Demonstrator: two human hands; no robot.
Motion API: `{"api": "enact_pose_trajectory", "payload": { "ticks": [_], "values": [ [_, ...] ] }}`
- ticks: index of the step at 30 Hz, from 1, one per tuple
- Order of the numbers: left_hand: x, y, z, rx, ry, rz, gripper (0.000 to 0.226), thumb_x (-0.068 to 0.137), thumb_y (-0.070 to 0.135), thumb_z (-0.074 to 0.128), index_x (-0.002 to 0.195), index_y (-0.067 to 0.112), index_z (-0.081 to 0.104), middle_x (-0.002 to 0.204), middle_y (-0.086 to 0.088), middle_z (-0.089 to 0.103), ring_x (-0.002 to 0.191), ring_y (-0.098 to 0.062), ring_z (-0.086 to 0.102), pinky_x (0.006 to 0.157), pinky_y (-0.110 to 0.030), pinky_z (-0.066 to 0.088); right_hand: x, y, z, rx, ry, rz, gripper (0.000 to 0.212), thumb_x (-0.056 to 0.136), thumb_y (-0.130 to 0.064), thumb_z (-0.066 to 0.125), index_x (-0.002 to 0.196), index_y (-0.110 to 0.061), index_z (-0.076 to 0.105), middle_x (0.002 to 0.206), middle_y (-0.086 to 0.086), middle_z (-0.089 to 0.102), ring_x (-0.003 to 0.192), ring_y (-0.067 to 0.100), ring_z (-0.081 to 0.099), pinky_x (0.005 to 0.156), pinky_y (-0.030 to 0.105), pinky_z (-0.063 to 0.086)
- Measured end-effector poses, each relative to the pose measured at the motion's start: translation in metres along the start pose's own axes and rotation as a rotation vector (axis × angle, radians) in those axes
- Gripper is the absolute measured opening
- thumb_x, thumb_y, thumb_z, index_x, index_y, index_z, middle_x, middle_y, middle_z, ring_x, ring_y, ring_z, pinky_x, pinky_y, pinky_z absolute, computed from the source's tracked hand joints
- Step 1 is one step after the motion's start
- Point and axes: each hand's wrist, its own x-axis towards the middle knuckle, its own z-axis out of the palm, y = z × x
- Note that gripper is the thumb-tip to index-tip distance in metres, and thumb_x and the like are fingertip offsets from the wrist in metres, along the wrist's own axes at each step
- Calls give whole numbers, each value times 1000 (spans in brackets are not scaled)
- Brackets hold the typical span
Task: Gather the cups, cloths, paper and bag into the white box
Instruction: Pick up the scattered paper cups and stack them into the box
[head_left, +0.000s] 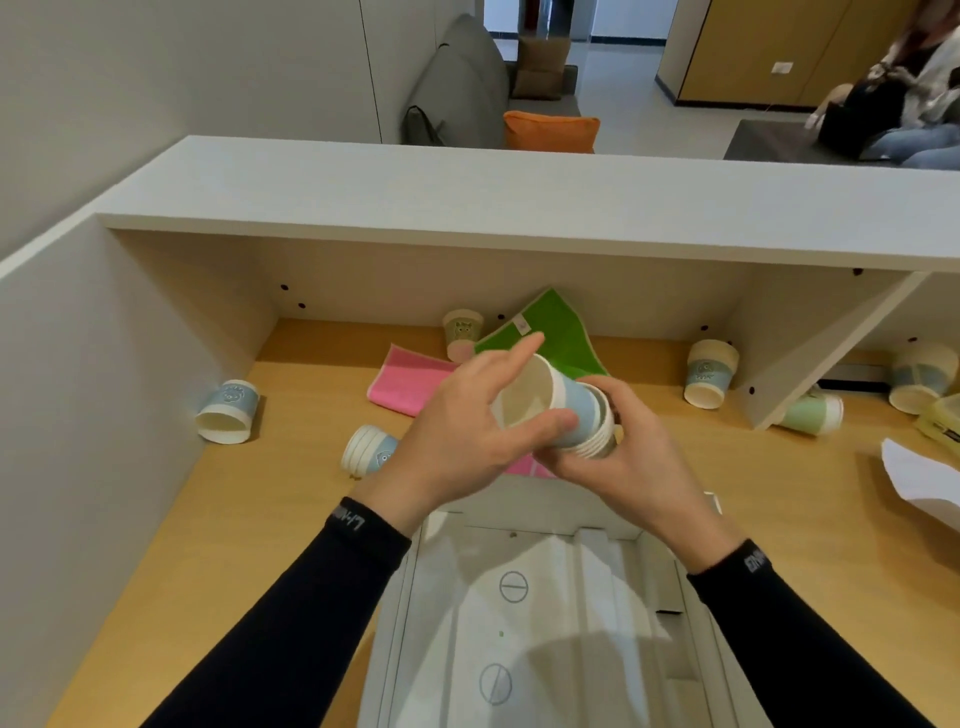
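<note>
Cardboard of the white box lay nearest me at the desk's near edge, open, with a white liner printed with two circle marks inside; no cups were in it that I could see. Just above its far rim I held a nested stack of paper cups on its side. My left hand was closed on the mouth end, thumb across the rim, forefinger extended over the top; my right hand cupped the base end from below. My black sleeves carried white lettering at the cuffs, upside down to me; I took it for a sportswear brand but could not read it surely.

Beyond the hands lay a pink cloth and, propped at the back edge, a green cloth with a small label too tiny to read. Loose cups lay about: a short tipped stack left of my wrist, one by the left wall, one at the back, three or so toward the right edge, all printed with a cartoon figure. White paper sat at the right edge. The bag I could not identify.

I judged the risk thus: held sideways, the stack could slide apart if my grip eased, and cups would roll across the desk.
</note>
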Motion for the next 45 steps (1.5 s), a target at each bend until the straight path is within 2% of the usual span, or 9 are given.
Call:
{"api": "enact_pose_trajectory", "payload": {
  "ticks": [7,10,12,17,27,30,35,40,45],
  "values": [
    [-33,-9,19,183,-313,-10,66,84,63,37,140,28,37,146,11,39,133,2,28,113,-22,19,-34,6,43,240,-121,58,68,44,-39,75,107,-44,50,97,-24,68,85,-8,63,74,13,50],
    [-42,-43,-7,-86,49,-282,26,94,37,47,119,34,54,112,21,58,95,12,52,79,3,36,-54,14,56,237,-122,116,68,50,-40,80,111,-45,49,98,-19,67,88,-8,62,71,4,45],
    [-38,-92,-29,-36,341,-612,37,93,37,48,126,20,54,122,5,59,95,-2,58,77,-9,42,-57,16,58,253,-73,129,67,52,-33,81,110,-43,48,97,-19,66,88,-8,61,69,3,45],
    [-34,-190,-28,-178,212,-1075,88,79,53,60,144,6,24,146,-15,40,130,-34,42,104,-48,39,-44,2,43,264,32,94,66,57,-13,87,107,-34,49,95,-19,63,85,-12,59,68,1,43],
    [-15,-139,-30,-418,358,-727,15,77,30,72,80,18,64,89,-8,70,89,-29,67,74,-38,55,-38,0,55,129,21,158,61,56,-28,87,100,-39,46,97,-17,62,91,-7,56,71,9,44],
    [-20,-72,-52,-399,380,-331,20,76,24,73,91,28,60,93,6,66,87,-12,65,63,-18,55,-36,-3,58,112,24,166,65,56,-34,86,107,-42,46,104,-16,62,94,-3,57,74,11,42],
    [-38,-11,-63,-236,123,40,73,69,35,78,130,42,40,131,14,54,115,5,52,93,-16,45,-29,-22,60,143,-14,90,61,56,-30,86,106,-41,53,96,-17,68,85,-7,62,67,14,46],
    [-49,-12,-51,362,-110,213,65,83,42,54,143,26,34,150,3,33,134,-12,28,112,-29,25,-21,-43,62,165,-16,0,63,48,-38,82,101,-51,51,98,-26,67,87,-11,62,70,15,49],
    [-64,-18,-58,382,-143,75,72,84,66,29,146,39,6,155,22,6,142,1,-2,119,-30,8,-7,-70,77,90,-78,-142,69,57,-37,83,101,-60,35,97,-34,57,90,-14,57,73,4,42]
  ]
}}
